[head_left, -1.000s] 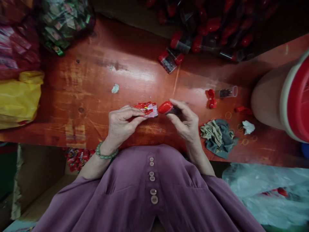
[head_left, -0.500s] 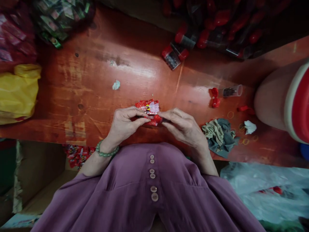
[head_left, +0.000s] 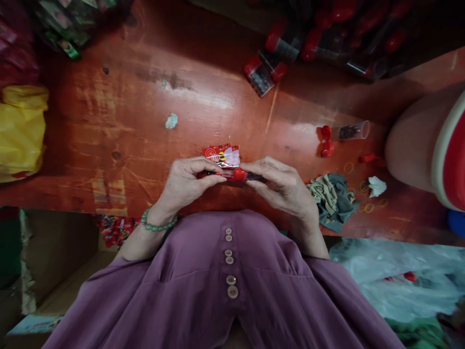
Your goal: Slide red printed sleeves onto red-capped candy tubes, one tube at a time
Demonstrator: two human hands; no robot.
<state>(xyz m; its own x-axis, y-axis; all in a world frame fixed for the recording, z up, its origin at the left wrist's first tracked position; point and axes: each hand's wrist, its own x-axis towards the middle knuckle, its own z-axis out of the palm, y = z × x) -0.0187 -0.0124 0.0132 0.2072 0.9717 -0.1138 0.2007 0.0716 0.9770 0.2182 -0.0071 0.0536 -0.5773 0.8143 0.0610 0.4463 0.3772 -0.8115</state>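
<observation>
My left hand (head_left: 191, 178), with a green bead bracelet at the wrist, pinches the clear end of a small red-capped tube (head_left: 239, 175) between thumb and fingers. From the other side, my right hand (head_left: 281, 186) grips a dark part beside the red cap. Whether the clear and dark parts are one piece I cannot tell. The fingers cover much of both ends. Just beyond the fingertips a red printed packet (head_left: 221, 154) with a yellow spot and a pale pink patch lies flat on the table.
The reddish wooden table (head_left: 145, 140) bears red-capped jars (head_left: 261, 80) at the back. Rightward lie a red cap (head_left: 326, 141), a clear cup (head_left: 355, 130), crumpled cloths (head_left: 332, 198) and a bucket (head_left: 410, 145). At left are a yellow bag (head_left: 22, 133) and a cardboard box (head_left: 61, 257) below.
The red-capped tube now shows more plainly between the hands, nearer the body than the packet. My fingers have shifted slightly on it. The whole view has moved a little.
</observation>
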